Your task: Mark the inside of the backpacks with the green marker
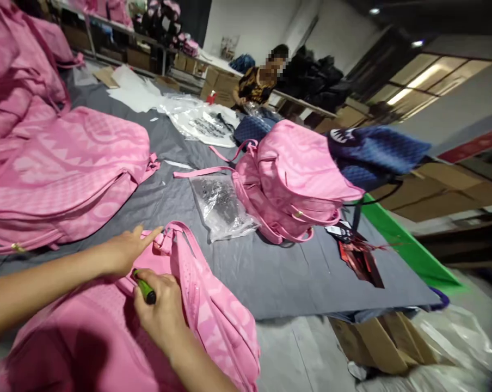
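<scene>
Right hand (161,310) grips a slim green tool (144,287); left hand (125,251), fingers released, touches pink fabric backpack (213,321) at grey table's (278,272) near edge

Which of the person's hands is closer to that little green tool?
Right. The right hand grips the green tool in its fist, over the pink backpack. The left hand lies just up-left of the tool, forefinger out; whether they touch is unclear.

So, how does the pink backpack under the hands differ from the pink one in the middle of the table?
The near backpack lies flat; the middle backpack sits plump. The near backpack is under the left hand and the right hand, which holds a green tool; the middle backpack is untouched. Both are pink.
</scene>
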Demonstrator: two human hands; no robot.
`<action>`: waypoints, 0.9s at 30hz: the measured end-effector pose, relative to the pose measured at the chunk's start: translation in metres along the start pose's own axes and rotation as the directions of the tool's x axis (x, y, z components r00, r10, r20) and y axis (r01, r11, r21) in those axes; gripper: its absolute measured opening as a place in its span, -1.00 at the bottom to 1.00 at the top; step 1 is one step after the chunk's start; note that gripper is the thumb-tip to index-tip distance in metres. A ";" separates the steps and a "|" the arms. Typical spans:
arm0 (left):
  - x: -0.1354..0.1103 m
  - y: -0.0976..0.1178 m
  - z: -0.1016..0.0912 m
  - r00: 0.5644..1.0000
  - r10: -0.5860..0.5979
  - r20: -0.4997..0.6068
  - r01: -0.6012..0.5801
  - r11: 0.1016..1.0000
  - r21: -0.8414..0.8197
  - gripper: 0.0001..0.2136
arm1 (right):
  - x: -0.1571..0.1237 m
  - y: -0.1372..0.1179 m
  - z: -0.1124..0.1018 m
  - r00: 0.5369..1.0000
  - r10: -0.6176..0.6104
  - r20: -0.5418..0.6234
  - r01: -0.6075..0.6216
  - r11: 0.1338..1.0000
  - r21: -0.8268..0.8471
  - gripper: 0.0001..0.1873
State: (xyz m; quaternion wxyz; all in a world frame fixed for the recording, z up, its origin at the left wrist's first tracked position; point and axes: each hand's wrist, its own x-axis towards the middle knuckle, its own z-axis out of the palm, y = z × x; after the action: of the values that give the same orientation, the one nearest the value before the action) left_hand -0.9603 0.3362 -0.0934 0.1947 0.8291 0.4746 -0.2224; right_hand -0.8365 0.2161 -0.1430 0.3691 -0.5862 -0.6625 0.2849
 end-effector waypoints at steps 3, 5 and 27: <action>0.000 -0.003 0.005 0.999 0.011 -0.036 -0.011 1.000 -0.017 0.12 | -0.002 -0.011 -0.023 0.999 0.050 0.010 -0.051 0.987 0.155 -0.75; -0.001 -0.005 0.008 0.998 0.021 -0.060 -0.023 0.999 -0.031 0.09 | -0.008 -0.010 -0.062 0.998 0.068 0.009 -0.066 0.933 0.355 -0.81; 0.015 -0.002 0.014 0.998 -0.060 -0.013 0.058 0.991 -0.121 0.08 | 0.166 0.223 -0.179 0.943 0.307 -0.129 -0.297 0.601 -0.742 -0.44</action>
State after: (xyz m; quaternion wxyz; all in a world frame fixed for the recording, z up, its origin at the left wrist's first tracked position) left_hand -0.9577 0.3404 -0.1136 0.2335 0.8033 0.5131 -0.1920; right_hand -0.5693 0.4036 -0.1969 0.0358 -0.7872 -0.6139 0.0466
